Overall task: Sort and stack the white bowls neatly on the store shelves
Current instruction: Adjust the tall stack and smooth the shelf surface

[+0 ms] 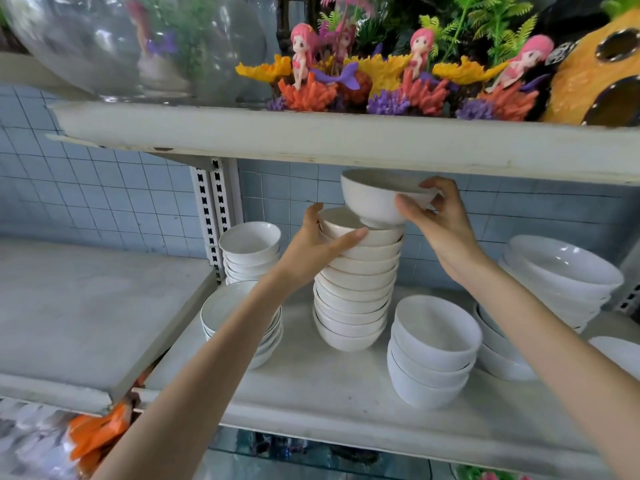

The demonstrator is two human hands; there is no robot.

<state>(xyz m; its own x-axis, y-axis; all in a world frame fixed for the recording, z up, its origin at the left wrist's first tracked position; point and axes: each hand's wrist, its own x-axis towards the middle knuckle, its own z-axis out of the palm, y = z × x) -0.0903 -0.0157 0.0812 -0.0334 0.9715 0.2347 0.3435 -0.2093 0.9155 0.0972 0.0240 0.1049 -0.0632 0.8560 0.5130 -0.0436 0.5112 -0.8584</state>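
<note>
A tall stack of white bowls (356,292) stands mid-shelf and leans slightly. My left hand (318,244) grips the rim of its top bowl, thumb behind and fingers in front. My right hand (440,220) pinches a single white bowl (375,199) by its right rim. That bowl sits tilted, its foot just over the top of the stack and close under the upper shelf. More white bowls stand around: a small stack (251,249) at the back left, shallow bowls (221,306) front left, a short stack (433,348) front right, wide bowls (561,271) far right.
The white shelf board (311,403) carries all the stacks. The upper shelf (311,136) holds a glass fishbowl (138,46) and mermaid aquarium ornaments (398,77). A perforated upright (213,209) stands against the blue tiled wall. Orange items (100,434) lie below left.
</note>
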